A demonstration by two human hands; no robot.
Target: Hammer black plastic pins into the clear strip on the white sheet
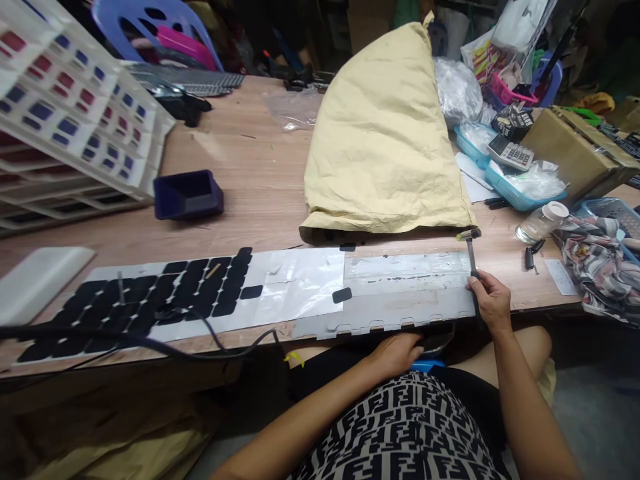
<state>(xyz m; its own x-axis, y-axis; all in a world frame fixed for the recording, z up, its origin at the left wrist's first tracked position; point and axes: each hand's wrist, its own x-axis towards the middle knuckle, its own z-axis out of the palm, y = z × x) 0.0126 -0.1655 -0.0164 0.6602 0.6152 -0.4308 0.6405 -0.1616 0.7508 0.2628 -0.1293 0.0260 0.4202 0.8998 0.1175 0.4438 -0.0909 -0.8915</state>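
Note:
My right hand (491, 299) is closed around the handle of a small hammer (471, 257), whose yellow and black head points away from me. The hammer is over the right end of a grey-white flat sheet (400, 303) with notches along its near edge. At the table's front edge, just below that sheet, my left hand (397, 353) has its fingers curled; whatever they hold, if anything, is hidden. Left of the sheet lies white paper (300, 293) bearing rows of black rounded pads (193, 283). Two loose black pads (343, 295) lie at the paper's right edge.
A large pale yellow sack (383, 140) stands behind the sheet. To the left are a dark purple bin (189, 197), a white crate (75, 100) and a black cable (200, 353) crossing the paper. A jar (541, 223), blue baskets (525, 190) and a cardboard box (575, 153) stand right.

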